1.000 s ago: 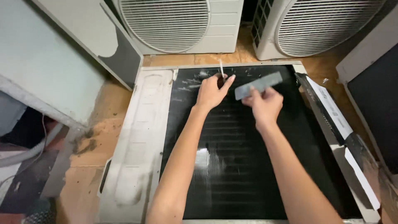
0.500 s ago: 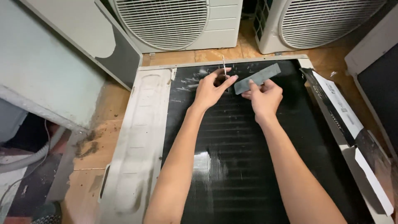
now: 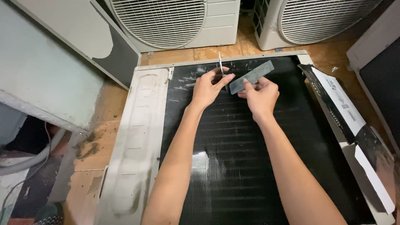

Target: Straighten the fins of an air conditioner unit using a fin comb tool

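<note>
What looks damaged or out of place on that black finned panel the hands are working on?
The black finned panel shows pale scuffed patches: flattened, bent fins near its top edge by the left hand, and a shiny blotch lower down. The right hand holds a grey comb-like strip. Dirt lies on the floor at left.

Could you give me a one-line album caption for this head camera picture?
Left hand pinches a thin metal strip and right hand holds a grey comb-like tool over a black finned coil.
</note>
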